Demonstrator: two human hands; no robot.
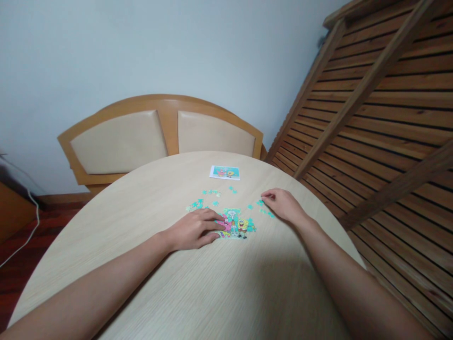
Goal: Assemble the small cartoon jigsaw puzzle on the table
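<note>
From my end I had the puzzle (232,225) on the table (177,293), just right of the left fingertips, partly joined, its yellow figure in plain sight and its pink one partly covered. The left hand (196,230) lay palm down, thumb apart from the fingers, which spread lightly over the puzzle's left side; I read that as steadying, not gripping. The right hand (281,204) had thumb and forefinger bunched near each other by the right pieces (268,213), but I could not tell whether the tips met or had a piece between them. Those pieces lay under and just nearer than the right fingertips; the left pieces (198,204) lay just beyond the left fingers, and the far pieces (232,190) farther out, between both hands. Spread like that, I judged, each could be lifted singly. Beyond them all the card (226,173) faced back toward the fingers, probably so its picture could be seen without reaching. The puzzle's outline was ragged at its right side. For moving, I had bare surface on the near side of both hands; the rim curved past the card toward the headboard (170,123), and well right of the right fingers stood the slats (354,113).
</note>
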